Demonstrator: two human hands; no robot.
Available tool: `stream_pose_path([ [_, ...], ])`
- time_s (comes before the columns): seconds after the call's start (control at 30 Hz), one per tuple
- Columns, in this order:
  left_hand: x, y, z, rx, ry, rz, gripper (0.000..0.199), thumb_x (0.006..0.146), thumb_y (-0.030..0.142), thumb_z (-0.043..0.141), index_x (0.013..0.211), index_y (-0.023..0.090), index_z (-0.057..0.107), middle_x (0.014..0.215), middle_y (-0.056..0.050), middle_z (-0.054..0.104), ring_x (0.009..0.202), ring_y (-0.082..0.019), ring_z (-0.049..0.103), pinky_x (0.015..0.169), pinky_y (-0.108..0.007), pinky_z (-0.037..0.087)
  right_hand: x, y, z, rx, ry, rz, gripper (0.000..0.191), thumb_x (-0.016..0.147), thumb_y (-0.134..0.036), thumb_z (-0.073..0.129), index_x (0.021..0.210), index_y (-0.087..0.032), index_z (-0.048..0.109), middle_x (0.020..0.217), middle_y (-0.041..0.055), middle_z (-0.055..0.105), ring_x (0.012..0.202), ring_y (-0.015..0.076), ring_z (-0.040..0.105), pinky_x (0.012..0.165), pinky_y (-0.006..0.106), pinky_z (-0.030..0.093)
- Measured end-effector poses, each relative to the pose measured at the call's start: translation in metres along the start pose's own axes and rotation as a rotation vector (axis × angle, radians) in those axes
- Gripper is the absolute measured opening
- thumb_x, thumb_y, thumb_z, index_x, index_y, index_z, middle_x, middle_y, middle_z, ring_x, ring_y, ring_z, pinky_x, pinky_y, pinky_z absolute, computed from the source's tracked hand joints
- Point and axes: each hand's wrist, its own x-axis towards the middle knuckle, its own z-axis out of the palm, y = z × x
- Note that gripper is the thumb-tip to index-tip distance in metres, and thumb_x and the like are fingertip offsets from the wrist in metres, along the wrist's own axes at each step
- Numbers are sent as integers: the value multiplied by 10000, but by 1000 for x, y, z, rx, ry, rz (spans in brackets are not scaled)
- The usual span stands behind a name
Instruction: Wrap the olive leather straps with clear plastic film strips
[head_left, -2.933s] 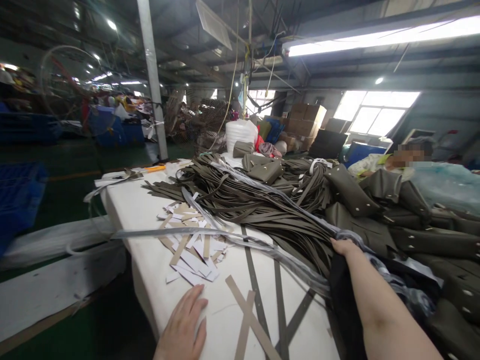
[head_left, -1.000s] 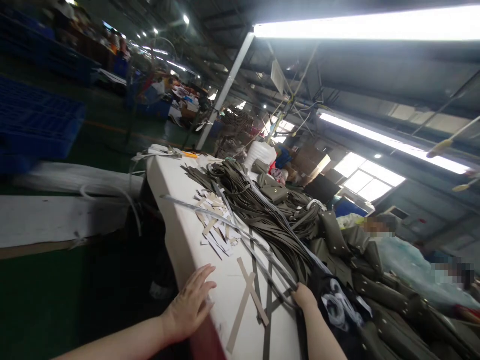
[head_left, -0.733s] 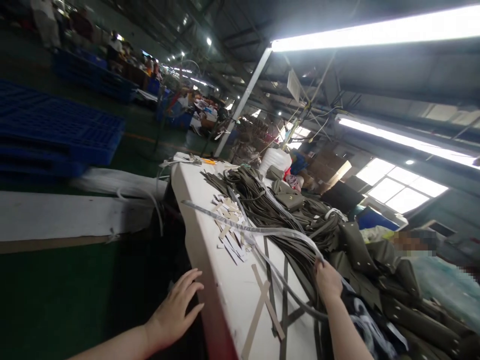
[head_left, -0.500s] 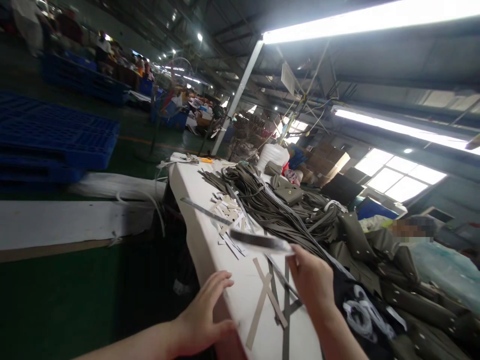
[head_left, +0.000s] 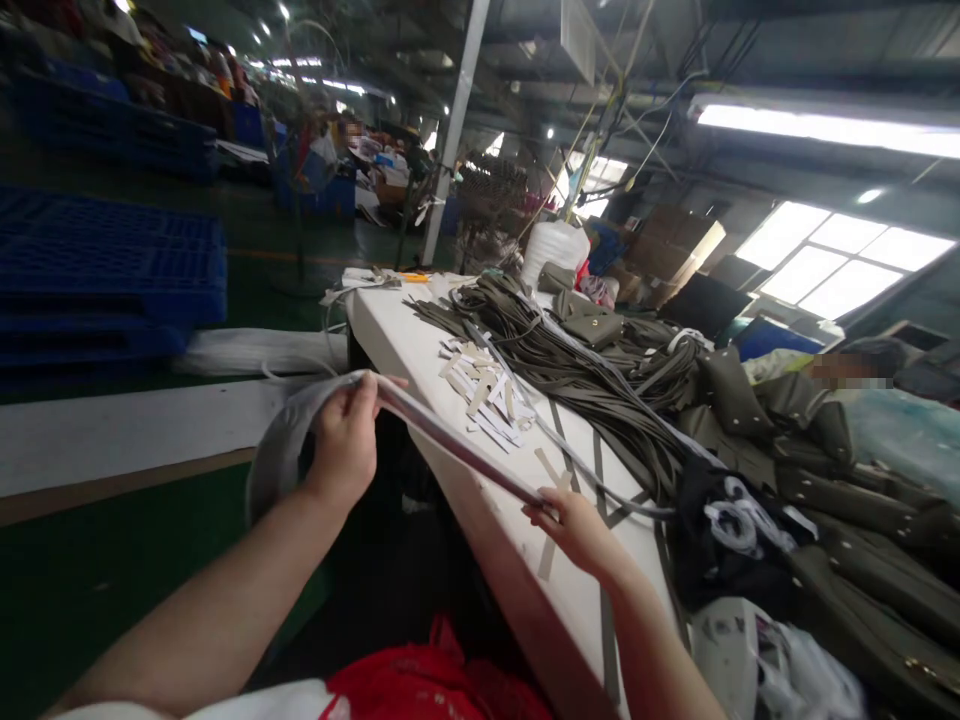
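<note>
A long grey strip [head_left: 457, 445] is stretched between my two hands above the near edge of the white table [head_left: 517, 560]. My left hand [head_left: 349, 435] pinches it near the table's left edge, and a wide loop of the strip hangs down behind that hand. Fingers closed, my right hand [head_left: 566, 520] grips the strip over the tabletop. Beige strips [head_left: 553, 490] lie just beyond my right hand. Farther up the table is a heap of white and beige paper pieces [head_left: 480, 385], beside a big bundle of dark olive straps [head_left: 570, 390].
Olive pieces with studs [head_left: 832, 560] pile up on the right, next to a black cloth [head_left: 735, 530] and a white plastic bag [head_left: 765, 660]. An orange-handled tool [head_left: 415, 277] lies at the table's far end. Blue pallets [head_left: 112, 260] stand on the floor at left.
My left hand has risen and moved left, closing on the strip, which was in my right hand alone. The strip is now drawn out between both hands. The view has tilted down.
</note>
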Motion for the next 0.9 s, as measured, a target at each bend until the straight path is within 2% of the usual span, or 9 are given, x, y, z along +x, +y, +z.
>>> stream_pose_path([
  [0.1,42,-34,-8,-137,72,-278,284,927,448,513,834,183,557,779,-43,688,849,-178,691,936,-382,505,-4,-18,6,309,-211,-11,293,918,-384,550,717,-187,632,616,-15,651,614,137,605,644,244,439],
  [0.17,37,-54,-11,2,18,-529,347,919,492,525,825,161,573,766,-58,691,867,-188,689,953,-399,476,-2,-37,16,589,-236,-42,319,908,-433,576,729,-178,647,616,-17,646,590,120,591,647,235,455],
  [0.27,-19,-65,-14,93,-374,-834,474,888,596,532,912,133,627,888,-108,729,982,-227,676,1010,-429,419,15,-61,37,1121,-45,35,295,844,-474,668,899,-184,671,732,-9,686,586,100,589,594,212,469],
  [0.37,-90,-51,-18,-131,-870,-1067,633,820,718,529,989,120,644,987,-140,738,1025,-248,672,1016,-413,413,43,-72,64,1450,115,161,305,789,-404,747,995,-198,659,822,4,714,631,101,622,606,204,506],
  [0.43,-124,-38,-23,-251,-1011,-1157,644,784,708,596,1046,120,622,994,-141,737,997,-254,679,957,-411,456,62,-73,82,1533,167,236,269,805,-365,733,1004,-204,652,855,13,727,654,112,640,639,221,536],
  [0.6,-145,-24,-46,-242,-907,-1193,543,770,574,704,1030,120,557,671,-8,646,607,-150,638,616,-282,498,91,-64,115,1557,230,353,185,860,-336,643,993,-208,641,916,27,748,664,127,658,701,267,566],
  [0.7,-138,-28,-57,-150,-847,-1164,501,824,573,632,1064,151,508,526,118,419,362,-41,337,389,-166,267,88,-57,125,1515,194,342,242,854,-400,637,971,-189,648,909,52,754,678,148,669,697,283,562],
  [0.77,-132,-33,-58,-115,-880,-1160,486,841,570,607,1090,173,477,533,132,371,345,-26,231,363,-153,144,81,-52,129,1484,180,327,306,831,-456,657,944,-172,662,862,67,753,695,169,675,693,289,551],
  [0.9,-127,-44,-46,-58,-951,-1121,437,847,592,570,989,203,428,552,126,390,333,-22,223,352,-153,105,66,-37,133,1068,236,291,493,827,-658,537,742,-183,640,656,45,687,642,193,642,618,287,498],
])
